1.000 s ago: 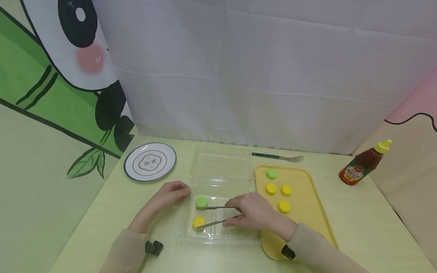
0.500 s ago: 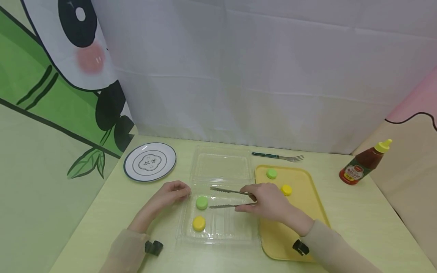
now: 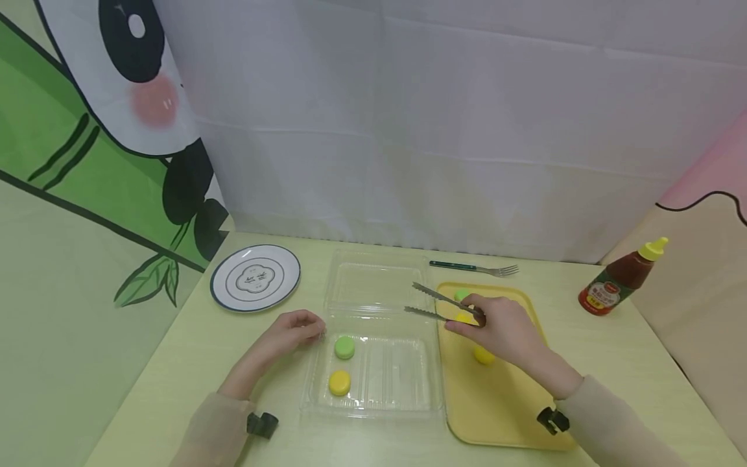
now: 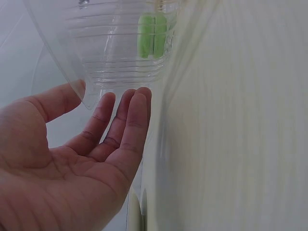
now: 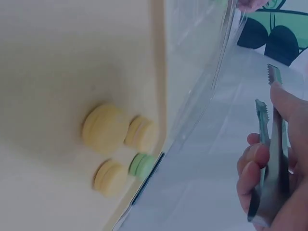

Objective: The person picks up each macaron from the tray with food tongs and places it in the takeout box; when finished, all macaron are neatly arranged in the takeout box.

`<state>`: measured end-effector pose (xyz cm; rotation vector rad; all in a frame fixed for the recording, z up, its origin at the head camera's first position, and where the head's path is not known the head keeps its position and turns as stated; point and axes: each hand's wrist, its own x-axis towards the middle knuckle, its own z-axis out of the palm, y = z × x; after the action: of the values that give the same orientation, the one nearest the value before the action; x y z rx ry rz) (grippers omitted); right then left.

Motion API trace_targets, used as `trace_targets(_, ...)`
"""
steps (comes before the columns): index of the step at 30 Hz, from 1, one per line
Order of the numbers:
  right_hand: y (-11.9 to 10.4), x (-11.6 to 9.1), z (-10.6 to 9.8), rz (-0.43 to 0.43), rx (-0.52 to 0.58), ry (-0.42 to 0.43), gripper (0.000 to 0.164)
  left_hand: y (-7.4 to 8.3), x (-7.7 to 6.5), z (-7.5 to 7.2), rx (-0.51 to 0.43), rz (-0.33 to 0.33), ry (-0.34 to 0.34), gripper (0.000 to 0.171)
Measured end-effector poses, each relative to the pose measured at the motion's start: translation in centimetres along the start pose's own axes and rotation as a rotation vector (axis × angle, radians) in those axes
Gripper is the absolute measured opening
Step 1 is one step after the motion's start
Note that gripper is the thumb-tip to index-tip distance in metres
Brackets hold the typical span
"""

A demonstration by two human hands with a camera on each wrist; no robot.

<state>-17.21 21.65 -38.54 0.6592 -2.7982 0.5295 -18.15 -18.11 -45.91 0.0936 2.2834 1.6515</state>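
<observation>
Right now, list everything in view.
Table: 1, pale, beneath
Container: 1, clear, centre
Tray: 1, yellow, right of container
Container macarons: 2, green, yellow, left side
Tray macarons: 4, one green, three yellow, far half
Plate: 1, white, back left
Fork: 1, green handle, behind tray
Bottle: 1, dark red, far right
Backdrop: 1, white, behind
Panels: 2, multicoloured, either side
Tongs: 1, silver, in right hand
Left hand: 1, beige sleeve, container edge
Right hand: 1, beige sleeve, over tray

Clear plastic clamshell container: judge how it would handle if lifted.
The container probably flexes, since its ridged walls look thin. It is likely light, holding just one round green macaron and one round yellow macaron. Its lid, lying open, might flop.
</observation>
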Motion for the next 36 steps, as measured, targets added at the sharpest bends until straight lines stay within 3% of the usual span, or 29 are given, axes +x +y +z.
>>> trace_targets(12,5.0,-2.3,-1.4,0.139,-0.081,0.015,0.046,-0.2,0.2,0.0,-0.003,-0.004,0.004,0.029)
trace_targets(19,7.3,-3.6,-1.1,0.200,-0.100,0.019,0.050,-0.5,0.4,0.0,-0.004,0.002,0.005,0.030)
trace_targets(36,9.9,-5.6,0.1,0.244,-0.101,-0.010,0.054,-0.4,0.3,0.1,0.010,-0.004,0.007,0.030)
